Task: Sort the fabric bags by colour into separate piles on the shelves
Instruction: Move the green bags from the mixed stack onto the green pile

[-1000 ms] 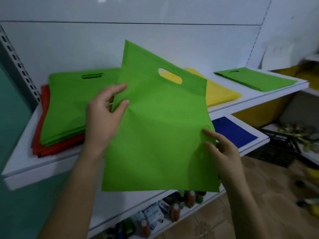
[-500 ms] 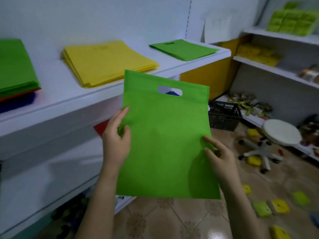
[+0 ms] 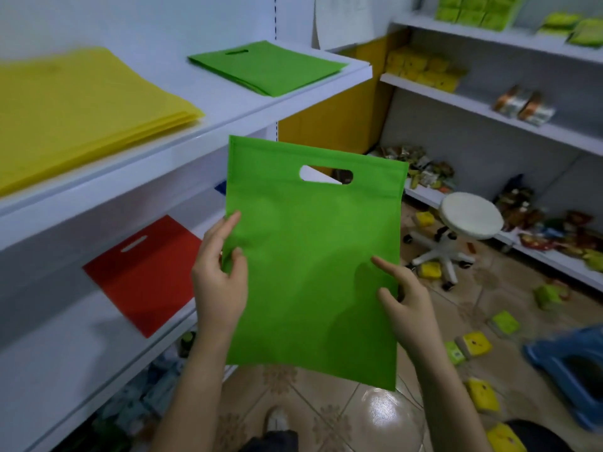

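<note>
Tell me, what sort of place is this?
Probably a small shop or stockroom: white shelves carry piles of yellow bags and green bags, packaged goods line the side shelves, and more packets lie on the tiled floor.

Left of the left grip (image 3: 218, 282), white shelving (image 3: 228, 106) runs along a white wall (image 3: 146, 17). Beyond the right grip (image 3: 408, 305) a round white stool (image 3: 470, 216) on a wheeled base stands on the beige patterned tile floor (image 3: 326, 415), before more white shelves (image 3: 483, 106) on the far wall. A blue plastic stool (image 3: 554, 360) sits lower right of that grip; light glares on tiles below both grips
</note>
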The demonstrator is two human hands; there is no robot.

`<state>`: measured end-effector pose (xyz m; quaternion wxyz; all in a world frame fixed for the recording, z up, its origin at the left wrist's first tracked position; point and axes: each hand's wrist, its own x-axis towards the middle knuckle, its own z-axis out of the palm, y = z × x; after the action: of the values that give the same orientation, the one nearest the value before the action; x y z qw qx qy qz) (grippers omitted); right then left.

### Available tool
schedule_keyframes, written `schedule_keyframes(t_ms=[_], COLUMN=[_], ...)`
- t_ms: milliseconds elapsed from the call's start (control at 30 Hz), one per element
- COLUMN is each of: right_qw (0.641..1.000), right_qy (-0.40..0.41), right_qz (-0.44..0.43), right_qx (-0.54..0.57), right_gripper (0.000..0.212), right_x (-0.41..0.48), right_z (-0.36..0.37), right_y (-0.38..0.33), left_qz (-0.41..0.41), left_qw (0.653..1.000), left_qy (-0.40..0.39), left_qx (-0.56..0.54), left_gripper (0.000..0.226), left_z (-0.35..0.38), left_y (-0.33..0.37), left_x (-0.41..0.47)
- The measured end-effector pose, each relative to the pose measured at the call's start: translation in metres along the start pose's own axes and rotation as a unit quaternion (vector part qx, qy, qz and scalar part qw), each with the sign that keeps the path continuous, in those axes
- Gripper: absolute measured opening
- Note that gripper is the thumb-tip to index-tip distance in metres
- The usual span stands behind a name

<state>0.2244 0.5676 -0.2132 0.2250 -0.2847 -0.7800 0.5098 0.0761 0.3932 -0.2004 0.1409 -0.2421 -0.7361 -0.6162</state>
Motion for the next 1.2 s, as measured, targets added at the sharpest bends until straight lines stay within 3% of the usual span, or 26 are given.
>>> schedule_keyframes(t_ms=[300, 700, 967, 1200], right_qw=[0.995, 0.984, 0.958, 0.927], right_qy=[0.082, 0.098, 0.004, -0.109], right_qz=[-0.056, -0.148, -0.286, -0.360], right_qx=[-0.005, 0.017, 0.034, -0.018], right_gripper=[0.042, 0.034, 0.033, 0.033], right_x=[0.078, 0.225, 0.372, 0.517], right_z=[0.001, 0.014, -0.005, 0.008], right_y=[-0.020, -0.021, -0.059, -0.123], left_qz=[0.038, 0.061, 0.061, 0.000], left_qw=[0.998, 0.997, 0.989, 0.960], left_qy=[-0.019, 0.041, 0.122, 0.131], left_qx=[-0.037, 0.029, 0.059, 0.248], left_gripper=[0.048, 0.053, 0.053, 0.058], left_z=[0.046, 0.087, 0.133, 0.145], left_y=[-0.023, -0.043, -0.025, -0.015], left_x=[0.082, 0.186, 0.259, 0.365])
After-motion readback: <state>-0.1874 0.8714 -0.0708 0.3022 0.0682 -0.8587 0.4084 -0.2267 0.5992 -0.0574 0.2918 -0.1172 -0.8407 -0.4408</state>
